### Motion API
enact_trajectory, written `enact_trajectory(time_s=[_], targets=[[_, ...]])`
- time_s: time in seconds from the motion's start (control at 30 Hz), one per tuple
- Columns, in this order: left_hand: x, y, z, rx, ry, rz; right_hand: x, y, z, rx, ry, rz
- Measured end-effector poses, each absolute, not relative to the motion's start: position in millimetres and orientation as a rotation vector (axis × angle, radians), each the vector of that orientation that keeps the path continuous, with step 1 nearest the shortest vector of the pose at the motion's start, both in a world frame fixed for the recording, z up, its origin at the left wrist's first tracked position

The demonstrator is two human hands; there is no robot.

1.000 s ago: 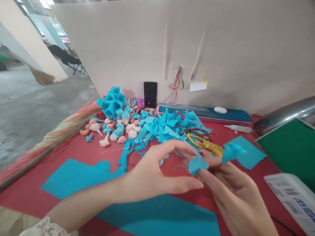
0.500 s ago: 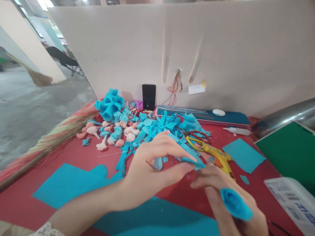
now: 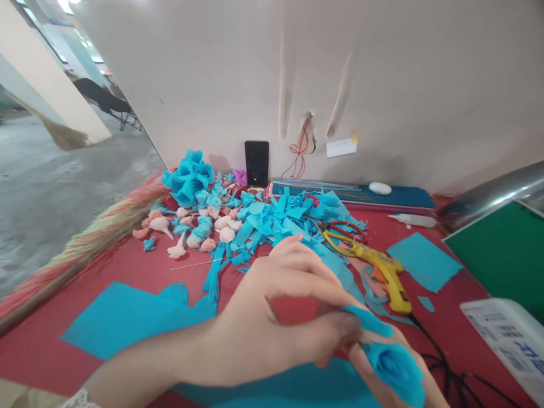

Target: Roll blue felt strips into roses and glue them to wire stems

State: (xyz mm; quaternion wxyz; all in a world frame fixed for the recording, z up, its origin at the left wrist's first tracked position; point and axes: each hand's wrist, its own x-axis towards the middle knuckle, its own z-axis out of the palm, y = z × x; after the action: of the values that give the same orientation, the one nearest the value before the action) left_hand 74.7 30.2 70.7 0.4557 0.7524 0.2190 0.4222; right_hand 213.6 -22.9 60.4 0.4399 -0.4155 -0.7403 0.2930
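A rolled blue paper flower (image 3: 395,371) sits at lower right, held among the fingers of the right hand (image 3: 431,377); just above it, a blue petal (image 3: 372,322) is pinched between thumb and fingers of the left hand (image 3: 272,317); beyond, a yellow glue gun (image 3: 389,277) lies on the red tabletop (image 3: 144,265), near blue paper scraps (image 3: 284,214); farther back, a black phone (image 3: 257,164) stands before a pale panel (image 3: 204,68).

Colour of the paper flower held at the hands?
Bright blue; the paper flower shows best in the head view.
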Motion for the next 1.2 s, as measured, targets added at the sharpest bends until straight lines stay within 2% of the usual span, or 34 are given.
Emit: enact_trajectory(time_s=[0.1,0.3,0.67,0.9,1.07,1.2], targets=[[74.9,29.1,71.2,1.844,0.548,1.031,217.0,-26.0,55.3,-0.991,-1.760,0.910],[72.2,27.3,69.1,1.827,0.529,0.929,217.5,-26.0,38.8,-0.953,-1.671,0.953],[67.6,41.0,62.9,1.691,0.588,1.086,232.6,-33.0,27.0,-1.035,-1.380,0.832],[68.1,42.3,56.3,1.731,0.619,0.957,222.7,-23.5,38.2,-1.165,-1.342,0.611],[56.4,46.3,44.7,1.847,0.724,0.781,226.6,-20.0,36.5,-1.218,-1.170,0.711],[44.7,50.2,12.3,1.987,0.823,0.564,234.0,-20.5,33.0,-1.218,-1.154,0.760]])
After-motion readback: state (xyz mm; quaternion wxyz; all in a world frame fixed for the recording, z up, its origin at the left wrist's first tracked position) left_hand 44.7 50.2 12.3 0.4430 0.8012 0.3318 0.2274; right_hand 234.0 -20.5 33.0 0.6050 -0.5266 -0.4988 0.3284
